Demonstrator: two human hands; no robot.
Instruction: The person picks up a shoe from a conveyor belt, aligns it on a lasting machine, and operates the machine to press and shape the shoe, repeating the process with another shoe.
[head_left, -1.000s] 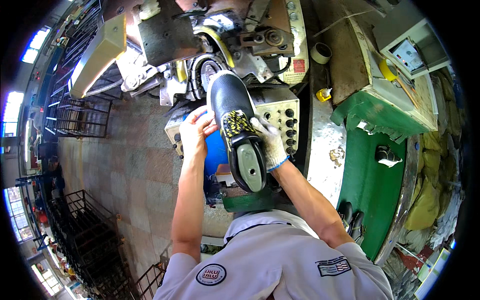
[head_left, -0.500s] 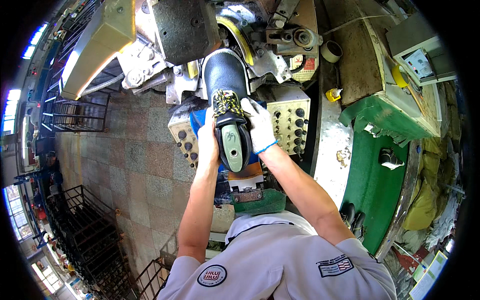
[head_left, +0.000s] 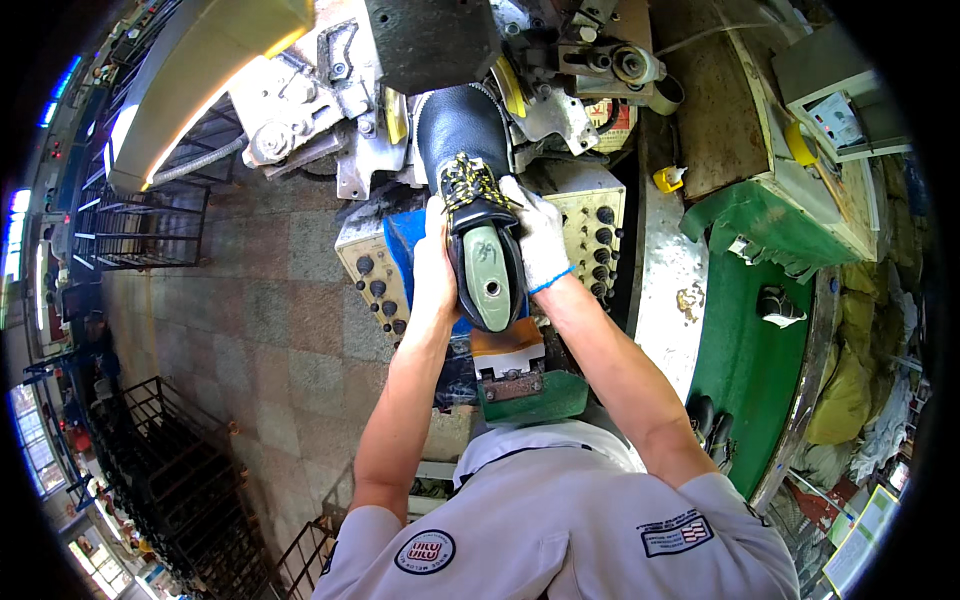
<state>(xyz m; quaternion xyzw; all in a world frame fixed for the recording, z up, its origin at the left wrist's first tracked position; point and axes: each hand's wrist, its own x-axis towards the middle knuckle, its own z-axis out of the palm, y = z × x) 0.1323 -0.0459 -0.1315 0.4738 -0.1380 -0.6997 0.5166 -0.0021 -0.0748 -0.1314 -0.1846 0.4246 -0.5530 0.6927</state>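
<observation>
A black leather shoe (head_left: 462,135) with yellow-and-black laces sits on a green shoe last (head_left: 487,262), toe pointing away from me into a metal machine (head_left: 432,45). My left hand (head_left: 436,262) is closed against the left side of the shoe near the heel. On the opposite side, my right hand (head_left: 540,232), in a white glove with a blue cuff edge, grips the shoe beside the laces. The toe end lies between the machine's yellow-edged jaws, partly hidden under a dark metal block. Both palms are hidden against the shoe.
Control panels with black knobs (head_left: 603,240) flank the shoe below the machine. A pale lamp housing (head_left: 200,90) hangs at upper left. Right of me, a green-lined bench (head_left: 745,370) holds several shoes. Dark metal racks (head_left: 185,470) stand on the tiled floor at left.
The toe sits further in under the dark block and between the yellow-edged jaws. Both hands stay on the shoe. The whole view has shifted slightly.
</observation>
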